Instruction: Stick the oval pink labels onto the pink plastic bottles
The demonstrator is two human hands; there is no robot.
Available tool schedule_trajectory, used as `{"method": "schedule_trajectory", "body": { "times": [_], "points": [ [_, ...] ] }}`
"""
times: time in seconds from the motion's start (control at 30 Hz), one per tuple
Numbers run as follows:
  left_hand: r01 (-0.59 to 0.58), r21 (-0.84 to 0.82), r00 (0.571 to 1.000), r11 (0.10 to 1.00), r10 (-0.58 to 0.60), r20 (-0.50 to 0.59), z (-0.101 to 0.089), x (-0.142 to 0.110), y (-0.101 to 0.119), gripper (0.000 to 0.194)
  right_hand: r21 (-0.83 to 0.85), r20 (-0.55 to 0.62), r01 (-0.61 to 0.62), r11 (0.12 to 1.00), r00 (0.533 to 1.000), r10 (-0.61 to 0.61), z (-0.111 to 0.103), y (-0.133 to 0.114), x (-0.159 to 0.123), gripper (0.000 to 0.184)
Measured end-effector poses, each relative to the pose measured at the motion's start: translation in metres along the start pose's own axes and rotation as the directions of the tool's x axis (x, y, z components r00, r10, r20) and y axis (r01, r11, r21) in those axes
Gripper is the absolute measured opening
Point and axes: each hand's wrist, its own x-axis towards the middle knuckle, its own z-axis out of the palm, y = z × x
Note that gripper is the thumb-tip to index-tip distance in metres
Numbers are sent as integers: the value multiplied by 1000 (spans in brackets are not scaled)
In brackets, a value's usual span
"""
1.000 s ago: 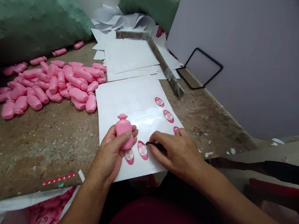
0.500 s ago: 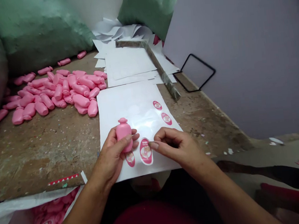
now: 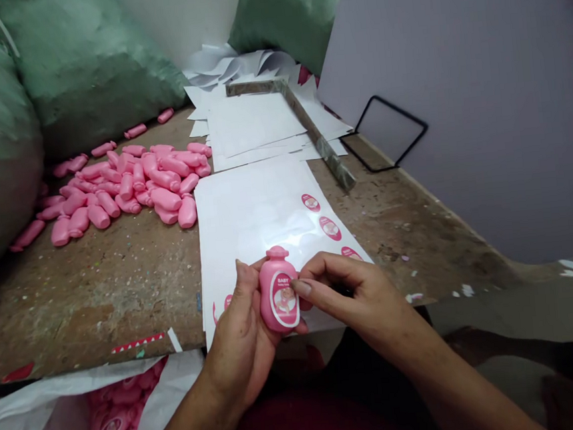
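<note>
A small pink plastic bottle (image 3: 266, 285) stands upright in my left hand (image 3: 241, 333), whose fingers wrap behind it. Over the bottle's front lies an oval pink-and-white sticker (image 3: 284, 300) printed with "BABY" and a picture. My right hand (image 3: 340, 284) pinches the sticker's right edge between thumb and forefinger. Whether the whole sticker touches the bottle, I cannot tell. Below and behind both hands is a white sticker sheet (image 3: 246, 212), with several oval stickers along its right side and others partly hidden by my left hand.
A heap of pink bottles (image 3: 128, 182) lies on the worn table (image 3: 97, 285) at left, before large green sacks (image 3: 97, 64). White sheets (image 3: 253, 121) sit under an angled bar (image 3: 317, 135). Labelled bottles fill a white bag (image 3: 43, 410) at lower left. A black wire frame (image 3: 394, 125) stands right.
The oval sticker, held above the sheet before, is now against the bottle's front. My left hand has brought the bottle right and nearer to me, meeting my right hand. The view has shifted slightly.
</note>
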Motion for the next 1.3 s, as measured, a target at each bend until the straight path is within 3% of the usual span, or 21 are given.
{"method": "schedule_trajectory", "body": {
  "times": [0.53, 0.67, 0.77, 0.83, 0.9, 1.03, 1.13, 1.23, 1.3],
  "points": [
    [-44, 82, 997, 996, 48, -52, -1, -1, -4, 40, 26, -12, -11, 1000, 1000, 11, 4, 5, 0, 26],
    [-29, 171, 999, 985, 35, -33, 0, -4, -3, 36, -144, -53, 29, 989, 998, -37, 0, 8, -3, 25],
    [-32, 191, 999, 981, 36, -17, 0, -7, -2, 39, -337, -166, 108, 935, 971, -171, -7, 12, -4, 22],
    [-18, 213, 1000, 977, 20, -7, -1, -9, -2, 41, -370, -240, 116, 922, 947, -215, -10, 14, -5, 21],
    [12, 233, 1000, 972, -16, 12, -2, -10, -3, 45, -287, -248, 92, 953, 954, -167, -9, 13, -5, 19],
    [48, 260, 997, 964, -61, 41, -3, -12, -4, 51, -37, -104, 45, 998, 993, -49, 0, 9, -2, 21],
    [77, 263, 996, 962, -86, 22, -6, -14, -2, 59, 105, -34, 50, 993, 998, -47, 0, 10, 2, 19],
    [121, 219, 992, 968, -125, 3, -9, -15, 2, 69, 156, -45, 52, 986, 998, -45, -5, 13, 5, 20],
    [111, 175, 994, 978, -111, -6, -10, -15, 5, 63, 140, -83, 58, 988, 995, -47, -7, 15, 5, 20]
  ]
}}
